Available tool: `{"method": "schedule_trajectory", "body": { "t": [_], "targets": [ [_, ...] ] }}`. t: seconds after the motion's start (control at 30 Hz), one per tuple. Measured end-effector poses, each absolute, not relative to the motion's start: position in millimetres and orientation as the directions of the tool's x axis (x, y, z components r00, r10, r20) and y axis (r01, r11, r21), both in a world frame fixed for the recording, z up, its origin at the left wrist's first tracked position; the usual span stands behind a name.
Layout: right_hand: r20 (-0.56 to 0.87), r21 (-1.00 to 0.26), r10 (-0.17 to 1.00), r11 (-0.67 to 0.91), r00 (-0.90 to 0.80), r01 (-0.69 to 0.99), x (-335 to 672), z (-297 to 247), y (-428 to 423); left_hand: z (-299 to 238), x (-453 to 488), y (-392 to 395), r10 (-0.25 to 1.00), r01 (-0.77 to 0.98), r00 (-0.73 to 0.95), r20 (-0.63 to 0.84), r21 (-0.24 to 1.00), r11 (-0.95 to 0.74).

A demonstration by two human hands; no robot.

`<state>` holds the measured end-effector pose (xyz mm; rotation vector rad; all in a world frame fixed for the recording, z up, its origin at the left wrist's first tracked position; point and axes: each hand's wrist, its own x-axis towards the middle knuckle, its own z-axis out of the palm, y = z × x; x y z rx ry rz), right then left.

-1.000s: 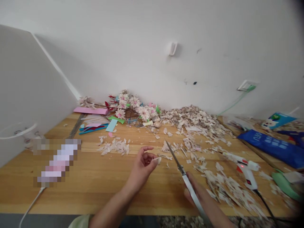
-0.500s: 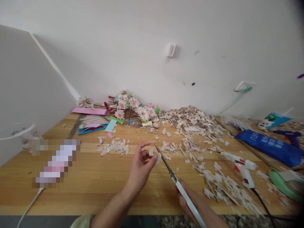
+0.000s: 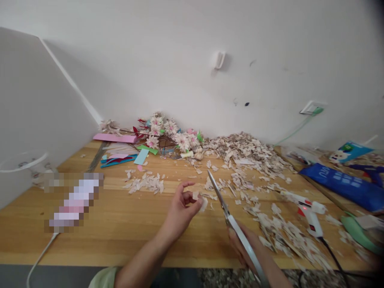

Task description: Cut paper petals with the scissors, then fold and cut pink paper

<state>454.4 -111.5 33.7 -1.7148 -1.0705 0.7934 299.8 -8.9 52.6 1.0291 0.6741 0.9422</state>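
Between the thumb and fingers of my left hand (image 3: 183, 206) is a small pale piece (image 3: 203, 204), thin like a petal or a scrap of husk. My right hand (image 3: 247, 244) grips a pair of scissors (image 3: 228, 216) with white handles. Their blades point up and away, nearly closed, a short way right of the pale piece and apart from it. Left of my left hand lies a small heap of cut pale pieces (image 3: 147, 183). Longer pale scraps (image 3: 282, 234) are strewn to the right of the scissors.
A white glue gun (image 3: 309, 216) with a red light lies at the right, beside a blue packet (image 3: 342, 184). Pale flowers on stems (image 3: 168, 134) and a large scrap pile (image 3: 243, 150) line the wall. Coloured paper (image 3: 115, 138) and a clear cup (image 3: 36, 170) are at left.
The scissors have moved away from the pale piece, to the right, opening a gap between them. My left hand still pinches the piece. The whole view has shifted slightly.
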Motion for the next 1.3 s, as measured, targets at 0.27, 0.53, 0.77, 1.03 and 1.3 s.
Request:
{"method": "schedule_trajectory", "body": {
  "t": [0.27, 0.53, 0.77, 1.03, 1.3],
  "targets": [
    [0.032, -0.971, 0.901, -0.075, 0.433, 0.228, 445, 27, -88, 40, 297, -20, 0.715, -0.124, 0.692, -0.102, 0.958, 0.257],
    [0.018, -0.976, 0.901, -0.079, 0.434, 0.204, 443, 27, -87, 30, 298, -17, 0.714, -0.075, 0.673, -0.193, 0.943, 0.325],
    [-0.005, -0.981, 0.888, -0.093, 0.460, 0.169, 444, 27, -86, 30, 299, -17, 0.741, -0.109, 0.637, -0.214, 0.926, 0.361],
    [-0.120, -0.990, 0.851, -0.143, 0.511, 0.004, 434, 29, -82, 29, 301, -17, 0.811, -0.247, 0.535, -0.237, 0.874, 0.419],
    [-0.120, -0.993, 0.841, -0.108, 0.528, -0.052, 427, 21, -81, 43, 299, -13, 0.859, -0.355, 0.445, -0.254, 0.830, 0.430]
  ]
}}
